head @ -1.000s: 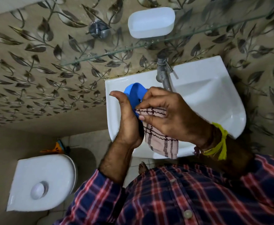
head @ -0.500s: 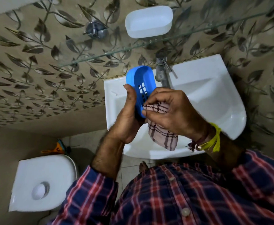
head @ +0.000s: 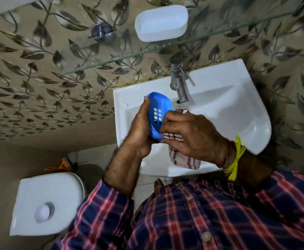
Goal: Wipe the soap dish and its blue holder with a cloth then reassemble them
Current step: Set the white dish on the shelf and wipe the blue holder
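While the blue holder (head: 158, 112) is gripped on edge above the sink (head: 237, 112) by the left hand (head: 140, 130), a checked cloth (head: 180, 156) is pinched against its inside by the right hand (head: 190, 134). The white dish (head: 161, 23) is left apart on the glass shelf (head: 219, 33).

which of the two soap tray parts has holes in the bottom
The blue holder, held over the sink in the left hand, has a grid of holes. The white soap dish on the glass shelf shows none.
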